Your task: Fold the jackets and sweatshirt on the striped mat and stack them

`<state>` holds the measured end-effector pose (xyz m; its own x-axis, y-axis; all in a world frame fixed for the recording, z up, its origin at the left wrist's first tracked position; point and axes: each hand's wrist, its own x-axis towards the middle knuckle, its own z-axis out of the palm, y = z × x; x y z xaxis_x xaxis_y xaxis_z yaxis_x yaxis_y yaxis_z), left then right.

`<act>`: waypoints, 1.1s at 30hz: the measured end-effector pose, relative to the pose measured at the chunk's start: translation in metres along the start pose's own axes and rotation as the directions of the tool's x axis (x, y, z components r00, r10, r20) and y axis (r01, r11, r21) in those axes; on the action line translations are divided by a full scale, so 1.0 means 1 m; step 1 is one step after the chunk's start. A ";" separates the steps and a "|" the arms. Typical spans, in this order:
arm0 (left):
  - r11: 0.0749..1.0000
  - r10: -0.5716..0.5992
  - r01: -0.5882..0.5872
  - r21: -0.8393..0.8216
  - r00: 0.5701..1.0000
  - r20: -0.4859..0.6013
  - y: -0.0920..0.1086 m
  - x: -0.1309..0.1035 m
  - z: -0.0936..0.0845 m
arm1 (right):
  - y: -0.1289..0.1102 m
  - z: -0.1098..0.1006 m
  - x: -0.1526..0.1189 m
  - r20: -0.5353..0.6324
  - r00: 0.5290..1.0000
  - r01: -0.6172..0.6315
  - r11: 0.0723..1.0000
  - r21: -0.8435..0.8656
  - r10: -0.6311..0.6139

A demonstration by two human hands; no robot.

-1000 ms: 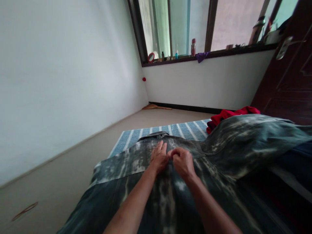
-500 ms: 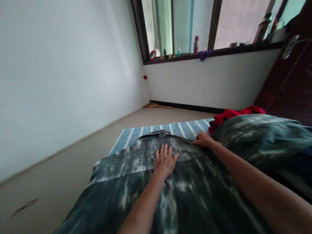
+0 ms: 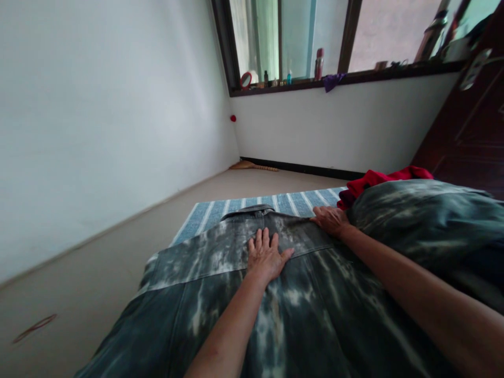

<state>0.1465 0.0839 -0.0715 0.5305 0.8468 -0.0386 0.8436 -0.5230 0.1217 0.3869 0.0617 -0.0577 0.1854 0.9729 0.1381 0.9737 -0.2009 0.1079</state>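
A dark green-grey mottled jacket (image 3: 212,294) lies back side up, with its collar (image 3: 248,211) at the far end. My left hand (image 3: 266,258) rests flat on its upper back, fingers spread, just below the collar. At the right shoulder, my right hand (image 3: 332,220) has its fingers curled over the cloth edge. Its fingertips are partly hidden. Under the collar end shows a blue-and-white striped cloth (image 3: 208,214).
More mottled green clothing (image 3: 425,215) is heaped on the right, with a red garment (image 3: 388,181) behind it. A windowsill (image 3: 362,77) with bottles and a mirror runs along the back wall. Beside the wall stands a dark red door (image 3: 468,131). A thin loop (image 3: 35,329) lies on the floor.
My right hand has shifted slightly up at the jacket's shoulder edge. My left hand stays flat, with its fingers a little more spread. The camera view has tilted slightly.
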 end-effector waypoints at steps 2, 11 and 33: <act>0.999 -0.025 0.025 0.028 1.000 0.002 0.002 0.001 0.000 | 0.000 -0.004 0.001 -0.012 1.000 -0.006 1.000 -0.013 0.005; 0.995 -0.043 0.048 0.089 0.997 -0.058 0.003 0.002 0.005 | -0.072 -0.013 -0.044 -0.060 0.987 0.152 0.980 0.126 -0.146; 0.995 0.039 -0.018 0.102 0.977 -0.210 -0.001 0.000 0.010 | -0.059 0.011 -0.074 -0.072 0.996 -0.017 0.937 0.348 0.045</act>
<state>0.1463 0.0832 -0.0811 0.5336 0.8274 0.1751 0.8382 -0.5449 0.0206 0.3169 0.0027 -0.0852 0.2186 0.9523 0.2130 0.9556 -0.1647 -0.2442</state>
